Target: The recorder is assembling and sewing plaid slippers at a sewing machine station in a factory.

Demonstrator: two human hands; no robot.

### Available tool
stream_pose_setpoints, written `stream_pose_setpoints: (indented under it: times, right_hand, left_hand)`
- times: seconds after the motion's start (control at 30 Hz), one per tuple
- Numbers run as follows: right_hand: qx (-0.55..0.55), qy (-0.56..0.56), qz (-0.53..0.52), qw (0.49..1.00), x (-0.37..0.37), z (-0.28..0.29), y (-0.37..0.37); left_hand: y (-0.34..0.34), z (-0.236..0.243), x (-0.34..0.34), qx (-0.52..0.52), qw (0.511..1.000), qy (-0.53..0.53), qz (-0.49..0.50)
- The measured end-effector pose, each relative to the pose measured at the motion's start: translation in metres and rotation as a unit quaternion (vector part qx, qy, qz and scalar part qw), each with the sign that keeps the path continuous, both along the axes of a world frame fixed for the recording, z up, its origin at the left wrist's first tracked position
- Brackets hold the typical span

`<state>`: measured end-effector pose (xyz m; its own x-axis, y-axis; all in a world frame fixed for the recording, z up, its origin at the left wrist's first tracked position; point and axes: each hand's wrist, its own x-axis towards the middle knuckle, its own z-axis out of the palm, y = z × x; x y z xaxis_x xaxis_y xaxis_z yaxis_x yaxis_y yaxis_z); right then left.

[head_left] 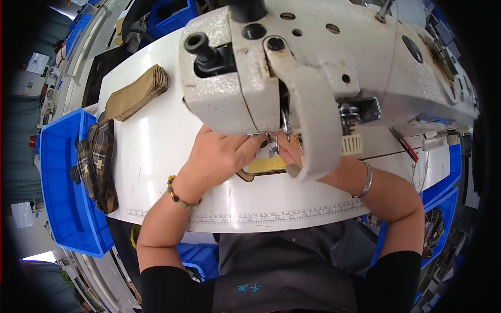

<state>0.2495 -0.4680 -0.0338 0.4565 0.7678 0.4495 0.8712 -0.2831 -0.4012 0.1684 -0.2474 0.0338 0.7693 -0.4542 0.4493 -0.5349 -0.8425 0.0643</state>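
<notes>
A white sewing machine [323,57] fills the upper middle of the view, its presser foot [273,143] coming down between my hands. My left hand [222,156] is closed, its fingers bent and pressed together just left of the foot; what they pinch is hidden. Right of the foot, my right hand [290,151] lies mostly behind the machine's pale curved guard [318,120]. Its visible fingers are drawn together, with their grip hidden. A small yellow piece with a dark edge and a tan rounded end [266,166] lies flat below my fingers.
A stack of brown fabric pieces [138,94] lies at the far left of the white table [148,172]. Plaid fabric pieces [99,161] hang over a blue bin [62,182]. Red-handled snips [404,144] lie at right. A printed ruler [250,216] follows the front edge.
</notes>
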Motion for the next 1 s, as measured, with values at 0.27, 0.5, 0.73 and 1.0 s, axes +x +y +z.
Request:
stream_pose_setpoints:
  times: [0.27, 0.5, 0.73, 1.0]
  right_hand:
    - [0.001, 0.053, 0.037, 0.998, 0.003, 0.009, -0.002]
    - [0.033, 0.069, 0.045, 0.996, -0.008, 0.013, -0.005]
    - [0.125, -0.009, 0.074, 0.989, -0.011, -0.019, -0.007]
    - [0.071, -0.106, 0.088, 0.988, -0.010, -0.017, -0.010]
  left_hand:
    - [-0.002, 0.002, 0.001, 0.010, 0.995, 0.085, 0.056]
    - [0.005, -0.008, 0.004, 0.000, 1.000, -0.006, -0.009]
    - [0.001, -0.009, 0.001, 0.027, 0.999, -0.002, 0.017]
    - [-0.010, -0.003, -0.002, 0.050, 0.998, 0.013, 0.046]
